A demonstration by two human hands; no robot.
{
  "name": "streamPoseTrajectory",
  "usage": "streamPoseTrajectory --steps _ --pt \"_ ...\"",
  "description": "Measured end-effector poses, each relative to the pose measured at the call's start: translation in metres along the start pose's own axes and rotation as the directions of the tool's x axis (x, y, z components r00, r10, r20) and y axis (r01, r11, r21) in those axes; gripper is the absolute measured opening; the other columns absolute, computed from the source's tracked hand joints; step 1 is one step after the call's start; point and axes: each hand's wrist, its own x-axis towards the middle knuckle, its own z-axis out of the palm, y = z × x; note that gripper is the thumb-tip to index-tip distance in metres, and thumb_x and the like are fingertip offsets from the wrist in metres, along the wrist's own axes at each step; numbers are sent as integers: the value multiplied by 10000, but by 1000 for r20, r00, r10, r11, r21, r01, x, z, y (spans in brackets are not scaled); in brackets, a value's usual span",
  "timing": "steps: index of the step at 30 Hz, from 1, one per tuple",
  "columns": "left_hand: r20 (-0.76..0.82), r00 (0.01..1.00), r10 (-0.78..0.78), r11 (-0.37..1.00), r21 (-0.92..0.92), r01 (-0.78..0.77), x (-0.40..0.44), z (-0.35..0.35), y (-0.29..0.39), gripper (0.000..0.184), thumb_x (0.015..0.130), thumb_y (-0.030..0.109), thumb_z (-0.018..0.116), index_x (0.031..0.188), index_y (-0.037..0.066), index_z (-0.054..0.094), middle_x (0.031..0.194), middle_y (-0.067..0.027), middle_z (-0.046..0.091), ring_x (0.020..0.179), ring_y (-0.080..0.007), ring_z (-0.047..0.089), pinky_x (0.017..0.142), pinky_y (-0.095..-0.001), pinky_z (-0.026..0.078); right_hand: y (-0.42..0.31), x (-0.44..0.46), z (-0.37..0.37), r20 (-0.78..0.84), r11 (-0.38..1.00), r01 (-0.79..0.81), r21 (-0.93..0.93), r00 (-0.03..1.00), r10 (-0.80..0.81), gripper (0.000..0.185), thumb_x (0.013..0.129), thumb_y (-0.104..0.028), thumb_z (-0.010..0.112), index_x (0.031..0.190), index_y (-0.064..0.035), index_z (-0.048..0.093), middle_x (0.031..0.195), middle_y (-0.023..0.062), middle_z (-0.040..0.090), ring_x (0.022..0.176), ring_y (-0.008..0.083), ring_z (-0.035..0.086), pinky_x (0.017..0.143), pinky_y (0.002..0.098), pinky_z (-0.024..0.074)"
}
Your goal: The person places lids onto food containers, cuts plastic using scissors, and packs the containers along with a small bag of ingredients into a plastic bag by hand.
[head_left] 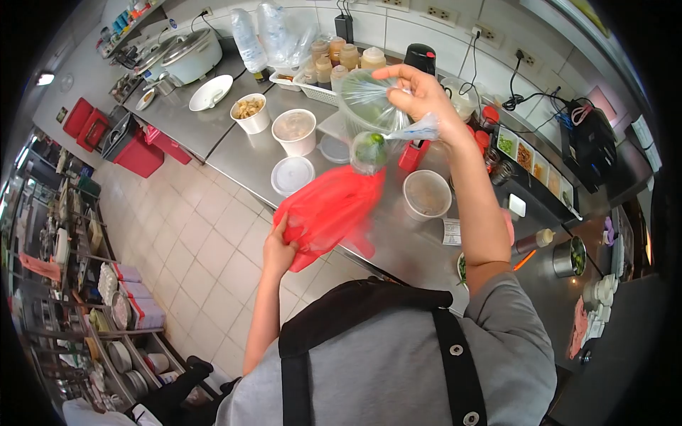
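Observation:
In my left hand is a red plastic bag, its side pinched between thumb and fingers, the bag hanging at the counter's front edge. Above it, my right hand grips the gathered neck of a clear plastic bag. Something round and green sits in the clear plastic, just over the red bag. Behind the plastic is a wide, pale, round shape whose kind I cannot make out. Near the bags stand a lidded white tub, a round lidded container and another lidded tub.
A bowl of light brown pieces and a white plate sit on the steel counter to the left. Sauce bottles line the wall. On the right are a tray of toppings, a squeeze bottle and a metal pot.

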Motion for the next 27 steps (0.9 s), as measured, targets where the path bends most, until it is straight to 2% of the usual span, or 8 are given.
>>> streamPoseTrajectory --steps 5,8,12,15,18,22,25,27 --pt "312 950 8 961 -263 79 32 38 15 760 711 43 705 1414 14 417 1274 -190 567 1092 -259 594 923 -325 466 -10 -12 21 259 985 -113 130 963 76 333 840 -146 592 1152 -40 636 777 -34 575 660 30 479 578 198 377" --pt "621 765 -170 868 -273 415 29 38 52 648 755 84 731 1348 8 483 1237 -146 588 1059 -230 590 903 -329 475 27 -33 56 401 908 -235 347 912 83 327 859 -123 577 1166 -21 624 879 -11 615 776 50 545 698 217 445" --pt "498 864 -71 623 -654 428 8 81 -18 533 814 81 696 1300 0 493 1242 -124 575 1086 -187 560 900 -334 481 91 -76 87 511 796 -416 440 845 159 329 882 -101 564 1188 12 600 1038 22 642 937 84 588 874 257 462" --pt "417 909 -6 509 -781 361 -10 77 -27 758 789 -18 618 1474 37 298 1362 -111 490 1163 -185 515 986 -319 421 127 -104 96 528 778 -500 381 808 261 307 856 -93 574 1146 -18 638 989 2 661 918 82 591 870 259 456" --pt "387 922 22 564 -766 308 -20 61 -16 859 766 -63 568 1522 57 177 1412 -121 444 1214 -179 484 1031 -304 376 153 -118 98 585 912 -409 42 750 310 257 836 -84 562 1058 -26 678 980 14 660 887 80 570 832 262 447" --pt "544 839 2 684 -613 396 -12 45 18 866 756 -70 557 1524 51 174 1442 -154 416 1294 -191 433 1062 -296 342 156 -120 107 342 983 -162 -83 922 181 214 758 -74 571 908 -30 717 845 52 696 768 122 613 691 286 474" --pt "555 824 -115 723 -522 453 -3 37 62 859 744 -70 561 1518 47 206 1445 -169 413 1298 -192 431 1058 -291 344 167 -114 121 86 959 -283 -35 955 285 184 763 -83 577 872 -26 715 747 51 677 685 120 603 646 292 476" --pt "414 910 -15 828 -505 243 -6 49 57 848 735 -67 569 1507 34 233 1435 -167 425 1281 -193 446 1043 -299 360 170 -112 131 -69 938 -343 58 936 346 175 762 -84 582 864 -27 714 708 58 668 665 112 598 622 301 474"
